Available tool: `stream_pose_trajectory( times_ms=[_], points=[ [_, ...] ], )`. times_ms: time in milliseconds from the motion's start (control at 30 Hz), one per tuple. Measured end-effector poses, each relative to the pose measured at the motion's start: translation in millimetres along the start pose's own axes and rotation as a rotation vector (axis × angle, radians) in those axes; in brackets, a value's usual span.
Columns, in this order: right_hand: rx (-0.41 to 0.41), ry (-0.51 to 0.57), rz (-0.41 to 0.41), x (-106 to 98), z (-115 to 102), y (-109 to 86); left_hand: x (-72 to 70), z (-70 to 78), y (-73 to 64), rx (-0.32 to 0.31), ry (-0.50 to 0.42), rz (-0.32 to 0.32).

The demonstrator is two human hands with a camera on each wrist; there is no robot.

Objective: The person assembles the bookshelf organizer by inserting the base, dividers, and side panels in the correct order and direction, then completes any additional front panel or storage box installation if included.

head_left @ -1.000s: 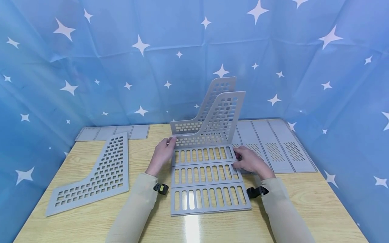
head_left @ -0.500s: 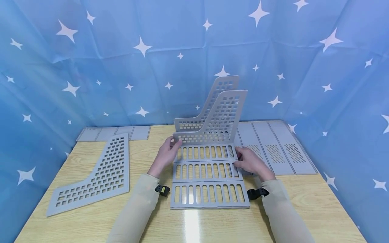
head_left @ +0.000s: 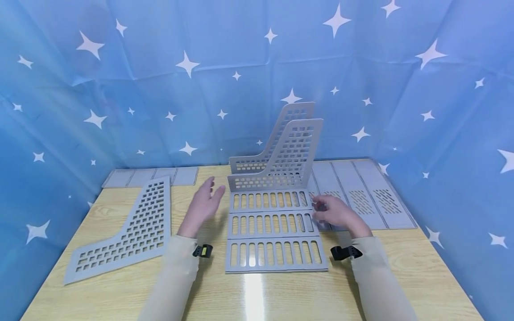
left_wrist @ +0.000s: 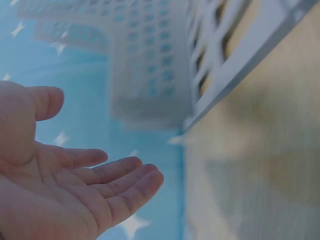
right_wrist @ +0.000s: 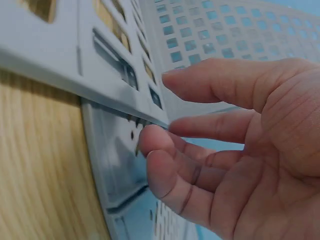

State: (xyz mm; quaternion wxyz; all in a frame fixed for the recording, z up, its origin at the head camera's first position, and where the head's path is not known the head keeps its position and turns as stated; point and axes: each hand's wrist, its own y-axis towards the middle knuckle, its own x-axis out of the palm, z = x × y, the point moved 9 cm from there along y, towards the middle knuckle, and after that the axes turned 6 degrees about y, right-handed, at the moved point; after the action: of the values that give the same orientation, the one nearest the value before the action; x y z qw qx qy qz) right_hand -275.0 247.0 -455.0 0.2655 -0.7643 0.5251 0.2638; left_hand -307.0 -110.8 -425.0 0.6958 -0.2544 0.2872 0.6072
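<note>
A grey slotted base panel (head_left: 274,239) in hinged sections lies on the table, with two perforated L-shaped side panels (head_left: 293,151) standing upright along its far part. My left hand (head_left: 202,205) hovers left of the base, fingers extended and holding nothing; its palm (left_wrist: 55,190) shows in the left wrist view, apart from the panels. At the base's right edge is my right hand (head_left: 335,210). In the right wrist view its fingers (right_wrist: 162,170) are loosely bent beside the edge, the thumb apart from them with nothing pinched between.
Another perforated L-shaped panel (head_left: 132,227) lies flat at the left. Behind it is a folded-out grey strip (head_left: 184,175). A larger grey panel with slanted slots (head_left: 367,191) lies at the back right, partly beneath the base's right edge. A star-patterned blue curtain (head_left: 225,40) backs the wooden table (head_left: 401,276).
My left hand has let go of the near upright panel's corner and moved left. The right hand has drawn slightly right. Earlier, the slotted base shifted a little away from me.
</note>
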Motion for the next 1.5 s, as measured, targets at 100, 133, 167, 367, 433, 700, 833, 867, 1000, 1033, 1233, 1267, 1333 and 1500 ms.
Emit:
stream_pose_trajectory(
  times_ms=[100,133,167,367,433,700,833,867,1000,1033,1233,1267,1333,1500],
  points=[
    [0.023,0.038,-0.007,0.1,-0.6,-2.8,-27.4,-8.2,-11.4,0.014,0.048,0.045],
    [0.027,0.049,-0.007,0.2,-1.1,-3.7,-36.3,-12.1,-15.6,0.011,0.064,0.058],
    [0.029,0.057,-0.009,0.7,-1.9,-4.7,-45.1,-16.8,-20.1,0.002,0.081,0.072],
    [0.039,0.08,0.01,2.0,-1.6,-9.7,-81.5,-52.1,-40.7,-0.14,0.143,0.105],
    [0.046,0.089,0.018,2.5,-0.4,-10.7,-86.7,-64.2,-43.6,-0.183,0.163,0.106],
    [0.051,0.094,0.032,7.3,2.2,-7.9,-95.4,-105.8,-43.4,-0.275,0.243,0.094],
    [0.054,0.063,0.041,8.4,2.8,-6.0,-98.2,-123.8,-46.1,-0.349,0.297,0.043],
    [0.054,0.057,0.043,8.3,2.4,-5.7,-99.0,-127.3,-47.2,-0.362,0.31,0.031],
    [0.065,0.02,0.056,6.9,1.5,-2.8,-101.0,-140.6,-50.9,-0.415,0.337,-0.02],
    [0.067,0.011,0.058,6.6,1.1,-2.4,-101.5,-142.3,-51.0,-0.422,0.34,-0.029],
    [0.086,-0.016,0.064,6.1,2.5,-0.7,-102.3,-149.1,-50.5,-0.452,0.349,-0.039],
    [0.091,-0.017,0.065,6.5,3.4,-0.7,-102.1,-150.8,-50.9,-0.46,0.355,-0.038],
    [0.098,-0.022,0.065,7.6,4.7,-0.6,-102.1,-154.2,-52.6,-0.481,0.366,-0.034],
    [0.11,-0.028,0.07,9.8,6.5,0.0,-103.3,-163.2,-57.0,-0.516,0.379,-0.018]
  ],
)
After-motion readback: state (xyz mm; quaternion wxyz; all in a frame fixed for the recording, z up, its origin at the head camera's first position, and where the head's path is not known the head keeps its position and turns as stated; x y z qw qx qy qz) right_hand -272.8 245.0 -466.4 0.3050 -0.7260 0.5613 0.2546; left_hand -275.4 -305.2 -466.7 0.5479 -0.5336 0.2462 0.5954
